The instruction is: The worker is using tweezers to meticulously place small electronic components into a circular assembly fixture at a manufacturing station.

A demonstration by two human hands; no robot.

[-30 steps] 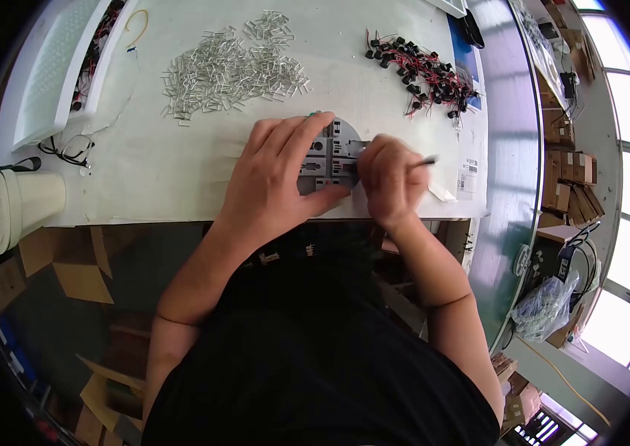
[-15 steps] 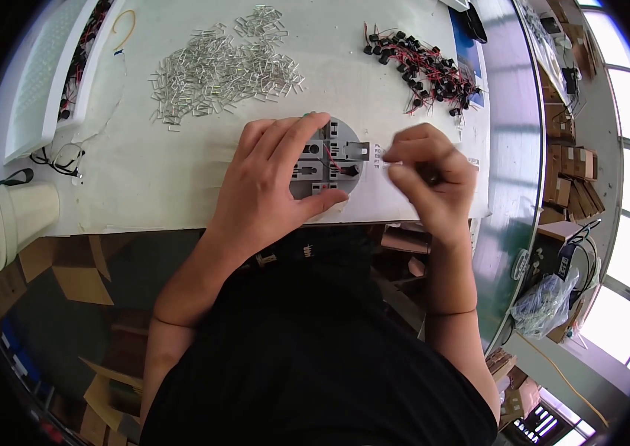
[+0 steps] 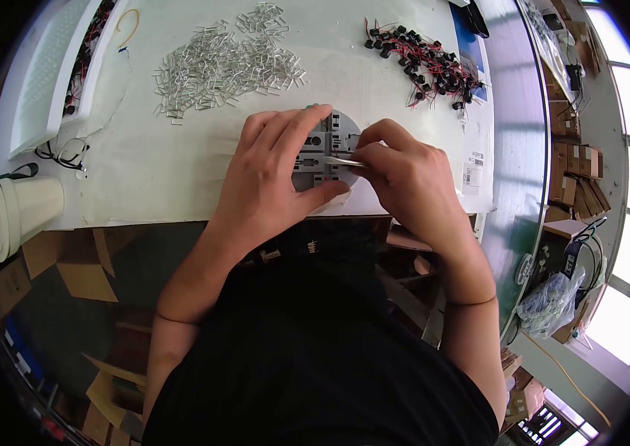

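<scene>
Right fingers (image 3: 376, 156): pinching one tool (image 3: 342, 161) (metal) | left fingers (image 3: 301, 132): spread, holding one disc (image 3: 335, 141)

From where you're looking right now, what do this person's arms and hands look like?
The left hand and right hand are ordinary human hands without gloves. The forearms are bare too, with no sleeves or cables on them, and neither wrist shows a watch. The person wears a black top.

White label (image 3: 472, 169) on table (image 3: 144, 171) — print illegibly small.
</scene>
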